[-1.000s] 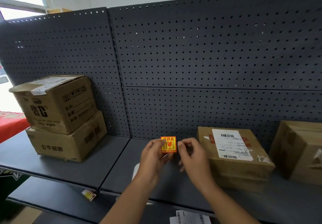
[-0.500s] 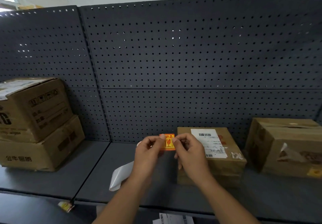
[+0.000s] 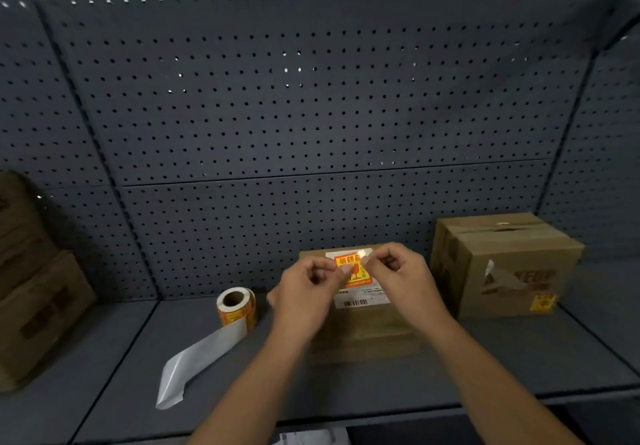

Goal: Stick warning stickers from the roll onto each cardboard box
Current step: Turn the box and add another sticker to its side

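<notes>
While the left hand [image 3: 304, 292] and right hand [image 3: 401, 278] pinch opposite edges of the small orange-and-yellow paper warning sticker [image 3: 353, 271], it hangs over the flat brown cardboard box [image 3: 367, 333]; judged light, limp, tacky-backed; grip margins only, fingertips off adhesive.

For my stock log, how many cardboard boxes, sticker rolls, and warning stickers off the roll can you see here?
Cardboard boxes: 4 (upper left box, lower left box, middle box, right box)
Sticker roll: 1
Warning stickers off the roll: 2 (held sticker, stuck sticker on the right box)
Total: 7
</notes>
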Available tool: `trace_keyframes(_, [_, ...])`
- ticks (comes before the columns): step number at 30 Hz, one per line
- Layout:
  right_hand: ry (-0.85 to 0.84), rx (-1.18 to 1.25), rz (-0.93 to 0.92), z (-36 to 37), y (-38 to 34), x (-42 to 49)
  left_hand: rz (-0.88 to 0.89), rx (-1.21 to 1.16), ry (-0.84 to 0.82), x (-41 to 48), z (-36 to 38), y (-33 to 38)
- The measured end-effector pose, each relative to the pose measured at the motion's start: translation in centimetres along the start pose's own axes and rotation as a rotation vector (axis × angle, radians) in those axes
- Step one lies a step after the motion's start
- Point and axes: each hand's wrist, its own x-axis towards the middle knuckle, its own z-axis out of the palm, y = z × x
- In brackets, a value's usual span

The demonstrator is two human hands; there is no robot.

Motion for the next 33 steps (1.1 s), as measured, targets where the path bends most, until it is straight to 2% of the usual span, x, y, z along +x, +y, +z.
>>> trace_keyframes(9, [0.029, -0.127, 0.127, -5.3, 2.8, 1.1, -0.055, 0.225, -0.026, 1.7, 5.6, 1.2])
trace_keyframes(16, [-0.003, -0.199, 0.202, -7.4, 4.5, 1.0, -0.144, 0.032, -0.155, 2.5, 8.0, -0.3])
trace_keyframes(24, [-0.06, -0.204, 0.26, -7.8, 5.0, 1.0, -0.069, 0.3, -0.018, 1.4, 8.8, 0.2])
trace_keyframes(33, [-0.083, -0.186, 0.25, -7.4, 5.3, 0.8, -0.058, 0.351, -0.025, 1.3, 9.0, -0.3])
